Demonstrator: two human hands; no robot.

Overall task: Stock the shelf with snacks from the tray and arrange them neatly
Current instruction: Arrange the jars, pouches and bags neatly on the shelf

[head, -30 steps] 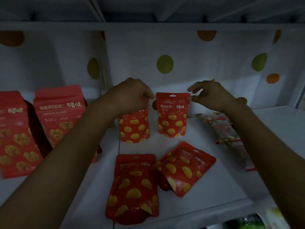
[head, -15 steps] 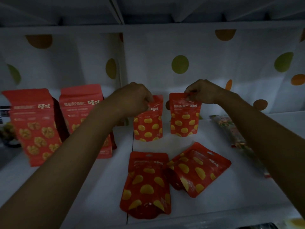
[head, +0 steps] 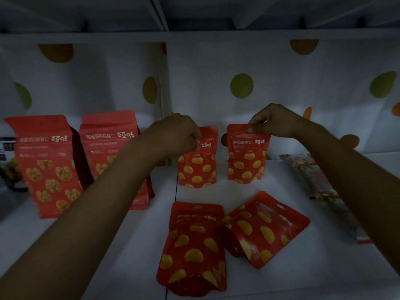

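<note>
**Two pouches held upright at the back of the shelf**

The left hand pinches the top of one small red pouch. The right hand pinches the top of its neighbour. Both stand on the white shelf. Two more pouches lie flat in front, overlapping. Bigger red bags stand off left.

Two red yellow-printed plastic pouches stand upright at 12 o'clock on the white shelf; two matching pouches lie flat at 6.
</note>
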